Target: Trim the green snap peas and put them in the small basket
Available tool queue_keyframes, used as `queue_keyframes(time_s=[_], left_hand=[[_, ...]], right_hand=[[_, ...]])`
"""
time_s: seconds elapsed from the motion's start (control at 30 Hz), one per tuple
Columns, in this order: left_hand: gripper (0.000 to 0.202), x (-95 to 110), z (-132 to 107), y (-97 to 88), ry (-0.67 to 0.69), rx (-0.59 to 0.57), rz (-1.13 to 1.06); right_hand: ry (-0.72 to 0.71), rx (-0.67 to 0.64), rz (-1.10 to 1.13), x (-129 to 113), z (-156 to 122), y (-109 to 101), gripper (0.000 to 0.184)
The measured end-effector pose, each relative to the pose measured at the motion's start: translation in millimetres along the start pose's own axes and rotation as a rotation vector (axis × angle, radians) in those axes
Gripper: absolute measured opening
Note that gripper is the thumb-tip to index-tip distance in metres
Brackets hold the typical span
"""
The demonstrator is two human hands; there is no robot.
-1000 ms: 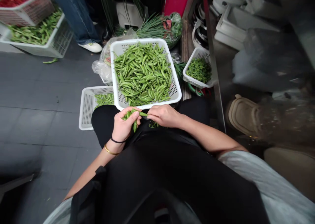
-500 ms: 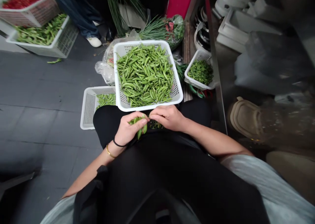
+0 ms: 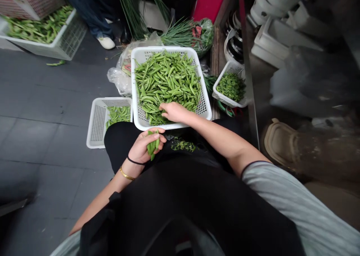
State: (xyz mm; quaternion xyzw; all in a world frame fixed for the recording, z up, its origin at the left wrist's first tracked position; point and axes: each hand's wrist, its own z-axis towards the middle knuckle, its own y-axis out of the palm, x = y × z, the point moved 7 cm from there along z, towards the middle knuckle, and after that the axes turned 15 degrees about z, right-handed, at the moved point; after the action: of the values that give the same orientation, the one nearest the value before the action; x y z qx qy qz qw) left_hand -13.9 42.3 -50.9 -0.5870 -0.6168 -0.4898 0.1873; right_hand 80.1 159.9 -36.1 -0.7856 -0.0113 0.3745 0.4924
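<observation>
My left hand point(image 3: 147, 146) is shut around a small bunch of green snap peas point(image 3: 152, 145) above my black-clad lap. My right hand point(image 3: 174, 112) reaches over the front rim of a white plastic mesh basket point(image 3: 168, 49) and rests on its large heap of snap peas point(image 3: 167, 84). Whether those fingers hold a pod is hidden. A smaller white basket point(image 3: 97, 124) to the left holds a thin layer of peas point(image 3: 118, 115). Green trimmings point(image 3: 182, 145) lie on my lap.
A small basket of chopped greens point(image 3: 230, 87) stands to the right, beside bundled green onions point(image 3: 182, 32) and plastic bags. A co-worker's legs point(image 3: 95, 8) and baskets of chilies point(image 3: 30, 0) and beans point(image 3: 36, 27) are at the far left. Grey floor tiles point(image 3: 47, 143) lie left.
My right hand has left my left hand and moved forward over the rim onto the peas in the large basket. My left hand has dropped slightly, still holding peas.
</observation>
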Motion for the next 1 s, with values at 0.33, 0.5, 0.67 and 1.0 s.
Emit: queue_keyframes(time_s=[0.33,0.5,0.67,1.0], left_hand=[[0.022,-13,5,6.8,-0.058,-0.057,0.023],[0.023,-20,6,20.2,-0.145,-0.075,0.061],[0.021,-17,-5,9.4,-0.094,-0.034,-0.013],[0.035,-10,11,16.1,0.008,0.153,-0.018]], right_hand=[[-0.016,0.061,-0.104,21,-20,4,0.024],[-0.051,0.002,-0.186,12,8,22,0.031],[-0.073,0.080,-0.086,21,12,11,0.025],[-0.220,0.500,0.790,-15,-102,5,0.025]])
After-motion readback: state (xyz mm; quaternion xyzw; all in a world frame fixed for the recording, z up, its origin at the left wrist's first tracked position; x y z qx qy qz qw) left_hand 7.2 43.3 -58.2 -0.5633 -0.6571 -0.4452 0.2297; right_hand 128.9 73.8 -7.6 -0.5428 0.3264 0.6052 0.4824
